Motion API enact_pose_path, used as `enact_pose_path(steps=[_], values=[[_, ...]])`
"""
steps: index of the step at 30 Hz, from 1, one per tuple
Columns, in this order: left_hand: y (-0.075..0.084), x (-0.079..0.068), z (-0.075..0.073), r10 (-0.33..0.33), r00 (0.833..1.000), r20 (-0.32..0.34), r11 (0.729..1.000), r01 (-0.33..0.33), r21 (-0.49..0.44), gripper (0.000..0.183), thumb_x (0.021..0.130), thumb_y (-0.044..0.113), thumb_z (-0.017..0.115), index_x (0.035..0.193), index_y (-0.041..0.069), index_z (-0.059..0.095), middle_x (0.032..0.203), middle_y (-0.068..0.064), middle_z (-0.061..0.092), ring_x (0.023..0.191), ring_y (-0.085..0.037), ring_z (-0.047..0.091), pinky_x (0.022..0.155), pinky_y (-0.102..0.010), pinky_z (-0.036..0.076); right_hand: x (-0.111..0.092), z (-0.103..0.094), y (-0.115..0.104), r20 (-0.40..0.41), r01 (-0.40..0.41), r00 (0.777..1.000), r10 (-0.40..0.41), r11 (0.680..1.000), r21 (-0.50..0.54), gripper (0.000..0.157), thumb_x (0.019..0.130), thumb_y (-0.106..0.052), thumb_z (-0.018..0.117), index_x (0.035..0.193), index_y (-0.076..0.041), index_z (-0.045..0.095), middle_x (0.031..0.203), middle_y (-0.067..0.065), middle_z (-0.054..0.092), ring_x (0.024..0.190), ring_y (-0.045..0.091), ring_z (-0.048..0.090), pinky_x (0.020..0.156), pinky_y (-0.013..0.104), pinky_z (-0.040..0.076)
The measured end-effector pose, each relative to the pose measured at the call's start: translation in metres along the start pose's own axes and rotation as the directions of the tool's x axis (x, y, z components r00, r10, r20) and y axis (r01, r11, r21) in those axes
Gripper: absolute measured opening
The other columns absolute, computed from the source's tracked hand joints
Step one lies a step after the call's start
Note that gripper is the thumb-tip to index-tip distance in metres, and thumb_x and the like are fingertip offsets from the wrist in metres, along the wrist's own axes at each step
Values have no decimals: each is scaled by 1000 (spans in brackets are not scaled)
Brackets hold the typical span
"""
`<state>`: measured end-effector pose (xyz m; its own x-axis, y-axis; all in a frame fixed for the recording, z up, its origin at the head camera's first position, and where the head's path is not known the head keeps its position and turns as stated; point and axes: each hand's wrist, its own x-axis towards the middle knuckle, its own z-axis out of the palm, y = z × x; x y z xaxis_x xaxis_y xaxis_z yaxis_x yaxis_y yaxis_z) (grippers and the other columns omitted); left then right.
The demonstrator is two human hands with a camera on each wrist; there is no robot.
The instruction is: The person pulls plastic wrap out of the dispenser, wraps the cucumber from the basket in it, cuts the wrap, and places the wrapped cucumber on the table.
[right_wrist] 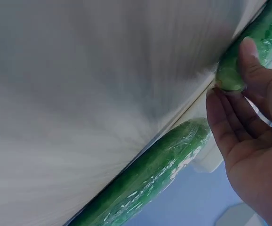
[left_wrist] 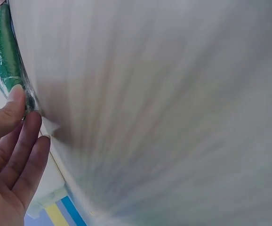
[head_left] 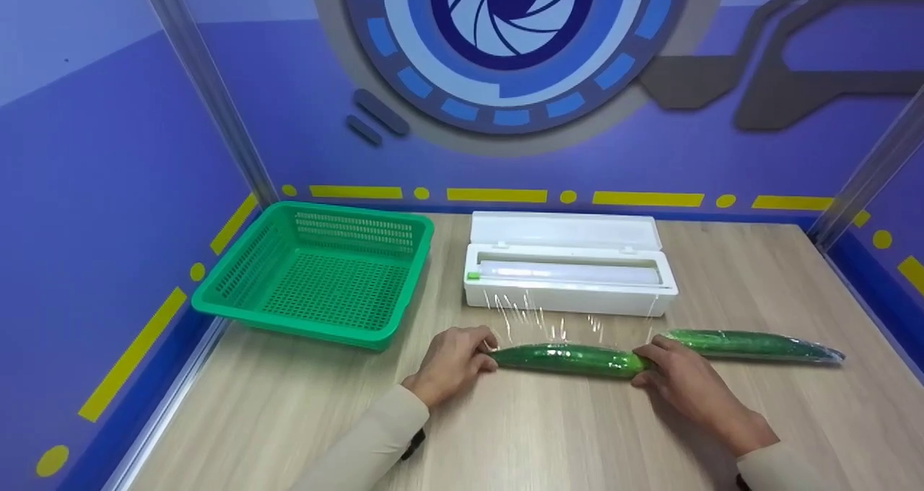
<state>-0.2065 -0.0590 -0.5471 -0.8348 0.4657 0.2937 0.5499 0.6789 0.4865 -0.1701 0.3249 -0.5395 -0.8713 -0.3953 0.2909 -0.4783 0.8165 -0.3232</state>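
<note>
A long green cucumber [head_left: 567, 359] lies crosswise on the table, with clear plastic film [head_left: 538, 321] about it that stretches back toward the white box. My left hand [head_left: 453, 361] pinches its left end, thumb and fingertips on the film-covered tip, as the cucumber [left_wrist: 5, 52] in the left wrist view shows. At the other end my right hand [head_left: 682, 379] grips the cucumber between thumb and fingers; in the right wrist view the thumb lies on top of its rounded end [right_wrist: 230, 73]. Just beyond that hand lies a second cucumber [head_left: 758, 344], wrapped in shiny film.
Behind the cucumbers stands an open white cling film box [head_left: 570, 300] with a film roll [head_left: 570, 271] inside and its lid tipped back. A green plastic basket [head_left: 390, 330] sits at the left. Blue panels border the wooden table [head_left: 548, 433] at the back and sides.
</note>
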Motion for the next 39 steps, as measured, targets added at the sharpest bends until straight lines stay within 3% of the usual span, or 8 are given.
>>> enact_pose_path(steps=[4, 7, 13, 17, 23, 29, 33, 39], values=[[3, -1, 0, 10, 1000, -20, 999, -9, 54, 10, 88, 22, 86, 92, 14, 81, 86, 9, 76, 79, -5, 68, 72, -31, 56, 2, 0, 1, -4, -24, 1000, 24, 999, 40, 37, 86, -14, 88, 113, 0, 67, 92, -1, 67, 83, 19, 66, 75, 45, 57], [4, -2, 0, 11, 1000, -24, 997, -9, 82, 8, 91, 21, 85, 94, 14, 83, 87, 8, 75, 80, -6, 68, 73, -31, 56, 3, 0, 2, -5, -22, 1000, 22, 997, 68, 33, 87, -11, 87, 108, -7, 61, 87, -5, 64, 79, 13, 62, 71, 42, 56], [7, 0, 0, -32, 999, -21, 995, 34, 92, 25, 81, 32, 94, 93, 12, 84, 95, 6, 69, 88, -9, 63, 75, -29, 54, 4, 0, 2, -24, 43, 999, -42, 997, 56, 27, 89, -6, 85, 100, -13, 61, 84, -12, 56, 77, 7, 57, 67, 37, 53], [10, 4, -2, -80, 997, -17, 994, 81, 71, 27, 76, 31, 97, 90, 13, 84, 98, 7, 63, 92, -10, 58, 77, -28, 52, 5, 0, 0, -23, 54, 998, -54, 998, 15, 22, 91, -4, 82, 102, -10, 64, 88, -8, 58, 80, 13, 60, 71, 41, 54], [9, 8, -3, -85, 996, -7, 996, 85, 20, 14, 81, 18, 93, 91, 12, 86, 84, 6, 73, 78, -6, 63, 72, -27, 53, 2, 2, -2, -42, 35, 998, -36, 999, -28, 21, 89, -7, 85, 103, -7, 70, 96, -3, 53, 81, 13, 53, 70, 38, 52], [3, 13, -1, -62, 998, 17, 997, 63, -53, 10, 84, 16, 90, 90, 10, 86, 85, 4, 78, 78, -4, 67, 75, -26, 56, 3, 4, -4, -23, 9, 1000, -10, 999, -39, 38, 80, -19, 94, 103, -3, 68, 91, -4, 47, 77, 12, 45, 66, 37, 47], [1, 13, 0, -72, 997, 30, 995, 74, -64, 11, 86, 18, 89, 91, 10, 84, 86, 5, 78, 79, -4, 67, 77, -27, 55, 7, 5, -3, -38, -6, 999, 4, 999, -41, 37, 77, -14, 95, 98, -6, 66, 87, -5, 46, 72, 12, 44, 62, 37, 45], [1, 12, -1, -112, 994, 15, 990, 113, -88, 18, 88, 18, 86, 100, 8, 78, 88, 1, 78, 84, -9, 71, 82, -32, 57, 13, 7, 0, -58, 42, 997, -44, 998, -42, 30, 79, -9, 92, 97, -5, 68, 85, -5, 51, 70, 11, 51, 63, 39, 50]])
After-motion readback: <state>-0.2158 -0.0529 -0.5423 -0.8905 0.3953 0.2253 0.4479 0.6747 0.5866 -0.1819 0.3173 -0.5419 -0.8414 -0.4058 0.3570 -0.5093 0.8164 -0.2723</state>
